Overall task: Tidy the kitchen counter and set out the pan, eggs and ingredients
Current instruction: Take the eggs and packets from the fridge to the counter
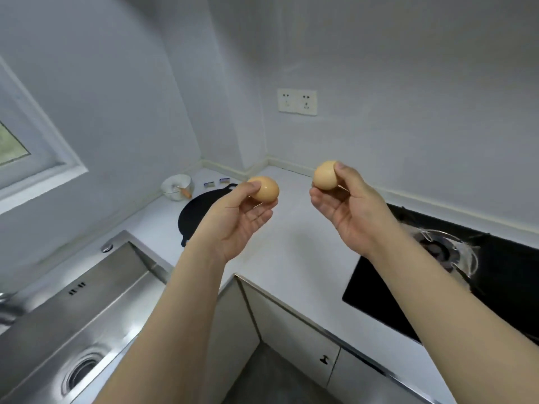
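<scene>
Brown egg (264, 193) pinched by left hand (233, 225) | second egg (325, 175) by right hand (347, 211) | both grips fingertip-only above surface (291, 258) centre frame | risk: slip, crack.

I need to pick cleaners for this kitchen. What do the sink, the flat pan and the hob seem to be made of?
Sink: brushed stainless steel, by its grey sheen and fine grain.
Flat pan: matte black metal, perhaps cast iron or a coated steel; the look leaves it open.
Hob: glossy black panel, probably glass, given its smooth reflective surface.
</scene>
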Available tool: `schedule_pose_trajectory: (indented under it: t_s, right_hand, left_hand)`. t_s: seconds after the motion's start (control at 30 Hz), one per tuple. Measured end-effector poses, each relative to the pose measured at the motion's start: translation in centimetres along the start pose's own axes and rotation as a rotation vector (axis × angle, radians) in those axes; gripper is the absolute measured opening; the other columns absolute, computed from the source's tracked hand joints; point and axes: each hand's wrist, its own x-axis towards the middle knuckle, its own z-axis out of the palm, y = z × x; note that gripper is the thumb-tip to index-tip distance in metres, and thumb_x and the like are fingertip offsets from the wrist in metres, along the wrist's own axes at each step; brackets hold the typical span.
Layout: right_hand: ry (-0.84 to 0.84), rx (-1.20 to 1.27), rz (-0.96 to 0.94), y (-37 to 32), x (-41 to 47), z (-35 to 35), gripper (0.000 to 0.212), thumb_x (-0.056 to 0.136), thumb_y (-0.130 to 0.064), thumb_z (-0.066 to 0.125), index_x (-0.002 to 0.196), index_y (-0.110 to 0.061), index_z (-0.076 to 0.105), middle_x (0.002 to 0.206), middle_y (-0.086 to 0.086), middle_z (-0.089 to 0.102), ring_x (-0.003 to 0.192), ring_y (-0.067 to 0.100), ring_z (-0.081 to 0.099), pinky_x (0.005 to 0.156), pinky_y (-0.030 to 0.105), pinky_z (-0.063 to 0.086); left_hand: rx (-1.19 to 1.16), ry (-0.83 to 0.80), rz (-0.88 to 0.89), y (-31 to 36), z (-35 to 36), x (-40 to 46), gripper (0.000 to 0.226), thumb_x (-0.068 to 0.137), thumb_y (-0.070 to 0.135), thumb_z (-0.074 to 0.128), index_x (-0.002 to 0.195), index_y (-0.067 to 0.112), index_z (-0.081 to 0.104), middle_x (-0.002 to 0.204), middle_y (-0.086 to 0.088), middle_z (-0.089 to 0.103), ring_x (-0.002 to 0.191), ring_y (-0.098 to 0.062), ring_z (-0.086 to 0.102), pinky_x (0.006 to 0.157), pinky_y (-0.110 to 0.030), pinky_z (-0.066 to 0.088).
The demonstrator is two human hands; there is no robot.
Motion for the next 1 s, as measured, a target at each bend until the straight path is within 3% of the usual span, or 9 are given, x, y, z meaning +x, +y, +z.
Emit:
schedule_pose_trajectory:
  t_s: [0.17, 0.27, 0.37, 0.6, 0.73, 0.87, 1.0]
  right_hand:
    - [-0.104, -0.039, 0.133, 2.7, 4.2, 3.5, 0.021, 0.094, -0.030, 0.057, 0.098, -0.010, 0.060, 0.087, 0.011, 0.062, 0.071, 0.019, 0.065, 0.074, 0.028, 0.056]
    - [-0.137, -0.077, 0.193, 4.4, 6.4, 5.3, 0.019, 0.093, -0.029, 0.058, 0.097, -0.010, 0.061, 0.085, 0.010, 0.065, 0.072, 0.019, 0.065, 0.074, 0.028, 0.057]
    - [-0.162, -0.107, 0.226, 5.7, 9.0, 7.1, 0.015, 0.094, -0.025, 0.058, 0.093, -0.011, 0.062, 0.079, 0.009, 0.065, 0.071, 0.019, 0.065, 0.076, 0.029, 0.057]
    - [-0.207, -0.207, 0.264, 10.6, 19.2, 11.8, 0.017, 0.092, -0.023, 0.061, 0.097, -0.007, 0.064, 0.086, 0.009, 0.066, 0.076, 0.021, 0.065, 0.074, 0.028, 0.059]
    - [-0.159, -0.259, 0.289, 13.9, 26.8, 15.2, 0.014, 0.091, -0.021, 0.062, 0.096, -0.008, 0.063, 0.089, 0.011, 0.063, 0.076, 0.021, 0.063, 0.072, 0.028, 0.059]
    - [-0.162, -0.301, 0.303, 16.4, 33.1, 17.8, 0.014, 0.091, -0.021, 0.061, 0.097, -0.008, 0.062, 0.088, 0.011, 0.063, 0.078, 0.020, 0.062, 0.075, 0.028, 0.057]
    - [-0.157, -0.343, 0.325, 19.6, 40.1, 19.9, 0.016, 0.092, -0.021, 0.061, 0.102, -0.009, 0.061, 0.090, 0.010, 0.063, 0.077, 0.019, 0.063, 0.064, 0.022, 0.056]
  left_hand:
    - [-0.051, 0.155, 0.070, 2.0, -4.2, 1.5, 0.019, 0.092, 0.019, 0.058, 0.108, 0.009, 0.062, 0.097, -0.012, 0.073, 0.087, -0.022, 0.072, 0.082, -0.033, 0.055]
    - [-0.061, 0.196, 0.072, 2.8, -6.3, 2.7, 0.016, 0.093, 0.019, 0.057, 0.104, 0.009, 0.063, 0.092, -0.011, 0.074, 0.090, -0.024, 0.072, 0.088, -0.035, 0.054]
    - [-0.027, 0.223, 0.070, 3.9, -8.4, 5.0, 0.023, 0.093, 0.020, 0.057, 0.112, 0.009, 0.062, 0.098, -0.010, 0.072, 0.096, -0.024, 0.070, 0.090, -0.033, 0.053]
    - [0.064, 0.250, 0.048, 7.7, -14.5, 14.3, 0.019, 0.091, 0.020, 0.059, 0.109, 0.013, 0.060, 0.097, -0.007, 0.070, 0.085, -0.020, 0.069, 0.079, -0.027, 0.051]
    - [0.111, 0.275, 0.013, 9.9, -18.8, 22.2, 0.034, 0.088, 0.019, 0.062, 0.119, 0.007, 0.058, 0.100, -0.012, 0.066, 0.078, -0.018, 0.068, 0.070, -0.025, 0.051]
    - [0.137, 0.273, -0.027, 11.2, -21.9, 28.3, 0.024, 0.090, 0.020, 0.060, 0.108, 0.005, 0.059, 0.096, -0.015, 0.063, 0.076, -0.019, 0.062, 0.067, -0.025, 0.050]
    - [0.215, 0.262, -0.084, 12.5, -25.3, 34.6, 0.015, 0.090, 0.021, 0.057, 0.097, 0.008, 0.061, 0.090, -0.013, 0.063, 0.073, -0.019, 0.059, 0.064, -0.025, 0.046]
